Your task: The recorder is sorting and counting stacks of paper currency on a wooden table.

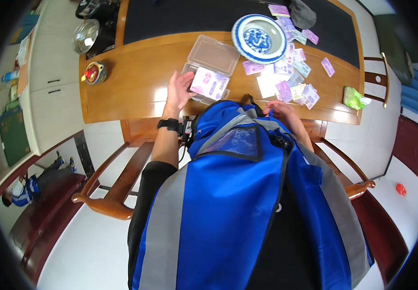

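My left hand [177,92] is open, palm turned up and fingers apart, at the left side of a clear plastic box [199,54] with its lid folded back. Its fingertips reach the edge of a thick stack of purple-and-white banknote-like papers [210,83], which sits in the box's near part. Close to the table's near edge is my right hand [282,112], fingers loosely bent with nothing seen in them; the blue vest hides part of it. Just beyond it lie loose purple, green and yellow notes [283,91], spread in an untidy heap.
A blue-and-white porcelain bowl [259,39] stands on the wooden table [131,92] behind the notes. A red-topped jar [94,73] is at the left, a green packet [354,98] at the right. A grey cloth item [302,14] lies far back. Wooden chairs [114,193] flank me.
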The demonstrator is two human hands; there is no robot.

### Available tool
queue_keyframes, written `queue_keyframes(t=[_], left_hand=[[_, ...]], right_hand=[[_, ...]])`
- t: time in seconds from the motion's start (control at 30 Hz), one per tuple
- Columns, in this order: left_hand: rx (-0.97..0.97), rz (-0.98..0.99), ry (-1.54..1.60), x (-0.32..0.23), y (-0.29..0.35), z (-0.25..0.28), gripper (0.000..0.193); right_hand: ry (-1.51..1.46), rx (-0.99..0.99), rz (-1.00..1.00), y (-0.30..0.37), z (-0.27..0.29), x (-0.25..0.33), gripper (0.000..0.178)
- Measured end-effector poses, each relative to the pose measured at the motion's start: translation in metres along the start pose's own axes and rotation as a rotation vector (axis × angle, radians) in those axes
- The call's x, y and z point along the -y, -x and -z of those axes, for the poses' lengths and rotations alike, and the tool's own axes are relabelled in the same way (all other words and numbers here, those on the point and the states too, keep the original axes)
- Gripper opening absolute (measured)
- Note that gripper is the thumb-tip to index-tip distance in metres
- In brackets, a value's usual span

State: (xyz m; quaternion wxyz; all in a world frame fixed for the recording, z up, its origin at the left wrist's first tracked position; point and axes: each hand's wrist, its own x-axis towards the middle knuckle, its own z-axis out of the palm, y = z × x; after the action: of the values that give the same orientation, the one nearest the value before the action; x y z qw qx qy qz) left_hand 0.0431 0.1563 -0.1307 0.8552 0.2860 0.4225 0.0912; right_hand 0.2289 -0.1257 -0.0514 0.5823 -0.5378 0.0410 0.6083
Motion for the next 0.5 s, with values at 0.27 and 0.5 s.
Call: queue_keyframes(t=[0.27,0.5], left_hand=[[-0.017,-0.012,-0.222,0.0,-0.001,-0.003,0.053],[-0.113,-0.058,-0.496,0.003,-0.001,-0.017,0.03]], right_hand=[[-0.4,-0.005,0.03,-0.01,0.042,-0.01,0.02],[-0.319,-0.339,0.09,-0.007,0.1,-0.012,0.023]])
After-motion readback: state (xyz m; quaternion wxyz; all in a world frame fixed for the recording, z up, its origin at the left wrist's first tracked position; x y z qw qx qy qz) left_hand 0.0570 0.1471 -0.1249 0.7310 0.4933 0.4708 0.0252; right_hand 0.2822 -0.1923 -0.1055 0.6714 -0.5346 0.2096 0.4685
